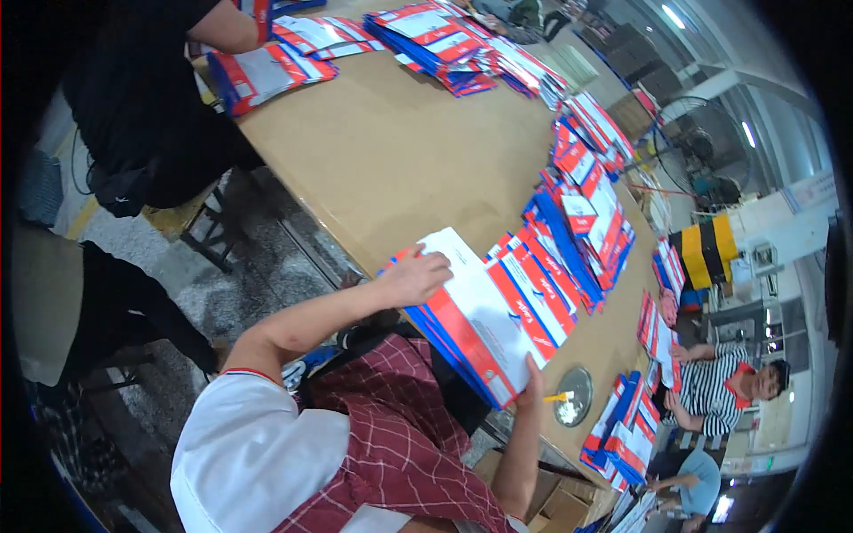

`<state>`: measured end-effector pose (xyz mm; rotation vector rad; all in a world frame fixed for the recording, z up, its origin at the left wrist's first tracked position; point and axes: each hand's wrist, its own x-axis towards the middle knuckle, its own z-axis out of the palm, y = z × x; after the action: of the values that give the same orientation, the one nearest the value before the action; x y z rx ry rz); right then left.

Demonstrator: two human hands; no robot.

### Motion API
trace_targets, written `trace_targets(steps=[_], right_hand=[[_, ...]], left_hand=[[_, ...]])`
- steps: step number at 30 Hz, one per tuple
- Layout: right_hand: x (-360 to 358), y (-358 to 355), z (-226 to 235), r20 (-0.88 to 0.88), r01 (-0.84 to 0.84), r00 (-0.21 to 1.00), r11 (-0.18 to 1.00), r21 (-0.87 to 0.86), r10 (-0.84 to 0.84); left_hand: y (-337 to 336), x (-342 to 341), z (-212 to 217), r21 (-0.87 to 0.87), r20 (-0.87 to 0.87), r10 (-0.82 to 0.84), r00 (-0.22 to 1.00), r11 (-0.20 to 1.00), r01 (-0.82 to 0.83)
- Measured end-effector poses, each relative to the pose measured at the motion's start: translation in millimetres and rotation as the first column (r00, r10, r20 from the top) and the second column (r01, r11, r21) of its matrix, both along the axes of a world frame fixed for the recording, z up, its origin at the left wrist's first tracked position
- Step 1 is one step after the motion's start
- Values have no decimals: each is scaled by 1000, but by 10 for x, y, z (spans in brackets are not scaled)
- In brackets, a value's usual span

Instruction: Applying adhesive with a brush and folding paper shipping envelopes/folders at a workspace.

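Observation:
A stack of flat red, white and blue printed sheets [484,333] lies at a slant in front of me, over the near edge of the table. My left hand [419,277] is at its upper left corner, fingers bent and closed on the white end of the top sheet. At the lower right corner my right hand [530,384] grips the stack, thumb on top, its other fingers hidden below. Blue edges of lower sheets show along the near side. Just beyond, more printed sheets [542,280] lie on the table.
The brown tabletop [382,147] carries a long row of sheet piles [586,204] along its far side. A round dish [573,397] with a yellow-handled tool stands right of my right hand. A co-worker in black [151,107] is at left; a person in stripes [711,391] works at right.

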<state>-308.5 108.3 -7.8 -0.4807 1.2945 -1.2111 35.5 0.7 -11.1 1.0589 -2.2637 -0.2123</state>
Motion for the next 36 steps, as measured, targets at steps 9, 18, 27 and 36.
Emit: trace_targets(steps=[9,18,27,36], right_hand=[[399,544,169,-63,278,948,910,-308,-311],[-113,3,660,-215,82,952,857,-510,-219],[-193,-203,385,-331,-16,927,866,-500,-174],[-523,3,-47,-502,-170,863,906,-388,-53]], left_hand=[[-279,477,269,782,-621,245,745,256,568],[-706,219,661,563,-773,92,627,553,613],[-861,-53,-52,528,-815,125,566,563,636],[-740,-464,-317,441,-880,168,444,636,633]])
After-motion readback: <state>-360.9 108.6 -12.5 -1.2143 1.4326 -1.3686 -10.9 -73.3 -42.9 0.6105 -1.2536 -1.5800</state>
